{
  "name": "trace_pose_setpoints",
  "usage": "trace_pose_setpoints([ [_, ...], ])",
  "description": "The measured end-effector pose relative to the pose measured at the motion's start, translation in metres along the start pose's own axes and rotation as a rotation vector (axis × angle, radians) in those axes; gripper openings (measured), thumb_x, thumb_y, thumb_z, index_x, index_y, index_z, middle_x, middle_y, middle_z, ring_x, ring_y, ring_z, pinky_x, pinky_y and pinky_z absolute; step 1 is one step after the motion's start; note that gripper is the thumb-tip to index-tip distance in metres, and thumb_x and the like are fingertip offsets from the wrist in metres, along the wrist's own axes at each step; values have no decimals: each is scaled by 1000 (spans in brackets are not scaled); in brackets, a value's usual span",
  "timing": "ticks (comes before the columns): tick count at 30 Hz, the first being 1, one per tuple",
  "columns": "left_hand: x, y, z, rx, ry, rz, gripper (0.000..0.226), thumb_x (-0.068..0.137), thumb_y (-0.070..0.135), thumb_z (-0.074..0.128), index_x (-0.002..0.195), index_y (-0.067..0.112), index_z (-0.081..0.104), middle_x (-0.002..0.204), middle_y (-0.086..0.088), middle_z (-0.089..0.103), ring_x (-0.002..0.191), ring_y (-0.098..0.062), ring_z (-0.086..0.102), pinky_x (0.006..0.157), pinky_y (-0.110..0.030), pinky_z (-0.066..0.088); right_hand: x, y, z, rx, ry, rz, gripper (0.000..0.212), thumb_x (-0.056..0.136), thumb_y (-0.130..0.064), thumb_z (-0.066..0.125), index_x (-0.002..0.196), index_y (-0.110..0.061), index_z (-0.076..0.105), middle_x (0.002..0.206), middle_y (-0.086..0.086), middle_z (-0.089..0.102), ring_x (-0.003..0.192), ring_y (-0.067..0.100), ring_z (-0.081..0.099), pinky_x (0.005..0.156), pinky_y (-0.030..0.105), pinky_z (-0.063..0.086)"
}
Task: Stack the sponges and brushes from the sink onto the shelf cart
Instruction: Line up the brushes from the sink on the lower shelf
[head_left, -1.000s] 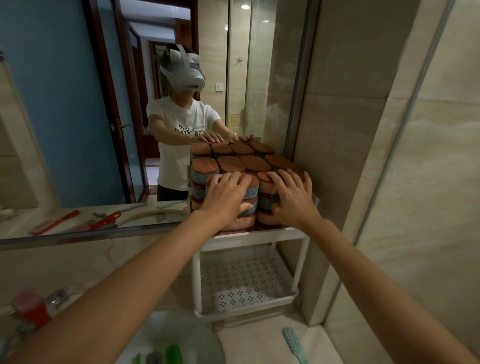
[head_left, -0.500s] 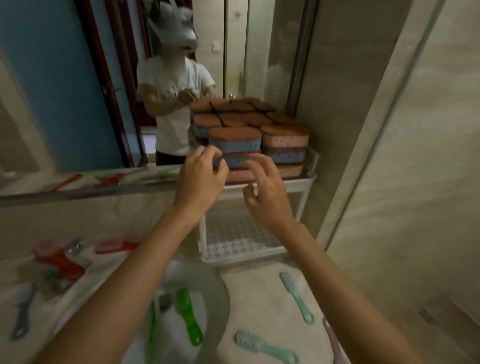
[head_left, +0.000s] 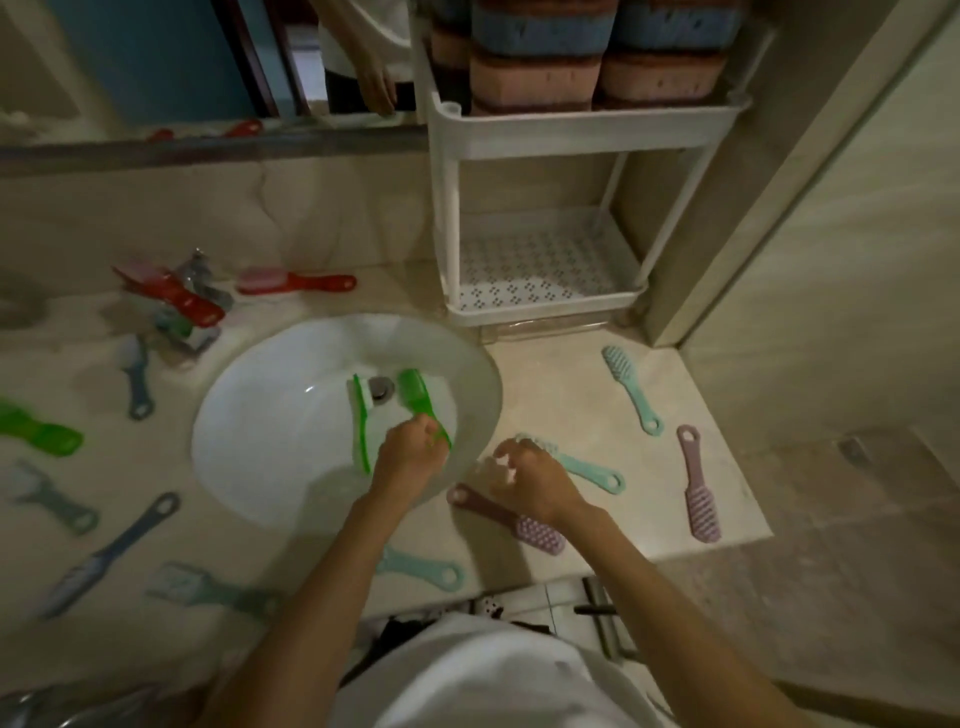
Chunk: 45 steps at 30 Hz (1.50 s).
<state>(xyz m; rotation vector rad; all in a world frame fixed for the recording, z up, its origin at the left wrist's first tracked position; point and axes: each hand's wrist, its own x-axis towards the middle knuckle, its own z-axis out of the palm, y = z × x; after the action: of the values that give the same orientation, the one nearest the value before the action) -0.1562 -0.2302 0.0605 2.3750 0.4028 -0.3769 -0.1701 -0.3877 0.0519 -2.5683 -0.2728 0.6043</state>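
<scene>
A white sink (head_left: 228, 400) holds two green brushes. My left hand (head_left: 410, 453) grips the handle of the right green brush (head_left: 415, 395); the other green brush (head_left: 360, 421) lies on its side beside the drain. On the counter just right of the sink, my right hand (head_left: 524, 478) curls around the head of a teal brush (head_left: 592, 470). The white shelf cart (head_left: 571, 132) stands at the back, its top shelf packed with stacked brown, blue and pink sponges (head_left: 545, 73) and its lower perforated shelf (head_left: 540, 270) bare.
Several brushes lie around the sink: two purple ones (head_left: 696, 488) (head_left: 514, 522), a teal one (head_left: 631, 389), a red one (head_left: 296, 283), grey-blue ones (head_left: 137, 379) and a green one (head_left: 36, 428). The faucet (head_left: 202, 291) sits back left, below the mirror. A wall stands on the right.
My view dropped from the cart to the sink. Both hands left the sponges and came down; the left took hold of a green brush, the right a teal brush.
</scene>
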Motion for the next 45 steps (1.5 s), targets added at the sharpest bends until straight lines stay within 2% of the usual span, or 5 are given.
trace_pose_setpoints([
  [17,-35,-99,-7,591,-419,96,49,67,15,67,107,22,40,115,-2,31,115,-22,31,78,-29,33,12,-12,45,-191,-116,47,21,94,-9,39,110,-2,49,113,22,60,104,36,59,80,38,45],
  [30,-21,-98,4,926,-215,341,61,85,-2,45,142,8,25,137,-12,39,127,-29,34,99,-38,30,25,-33,28,59,-34,89,10,84,-14,53,88,-13,44,104,27,62,97,40,59,66,32,33],
  [36,-1,-78,-13,843,-85,374,38,83,9,49,120,8,48,119,-12,52,115,-29,46,90,-37,33,31,-35,8,197,84,174,18,86,-11,50,97,3,56,104,29,63,98,41,58,73,37,41],
  [41,32,-45,-34,835,120,617,33,63,35,42,67,12,65,62,-9,62,58,-27,63,50,-29,49,42,-36,-25,413,351,242,22,88,-15,46,81,2,60,92,31,64,90,41,60,81,42,49],
  [45,51,-2,-44,829,21,792,19,73,10,56,91,6,61,82,-14,60,79,-33,62,70,-39,49,49,-23,-54,536,590,268,23,72,-30,40,67,-13,55,83,24,63,75,37,63,74,50,54],
])
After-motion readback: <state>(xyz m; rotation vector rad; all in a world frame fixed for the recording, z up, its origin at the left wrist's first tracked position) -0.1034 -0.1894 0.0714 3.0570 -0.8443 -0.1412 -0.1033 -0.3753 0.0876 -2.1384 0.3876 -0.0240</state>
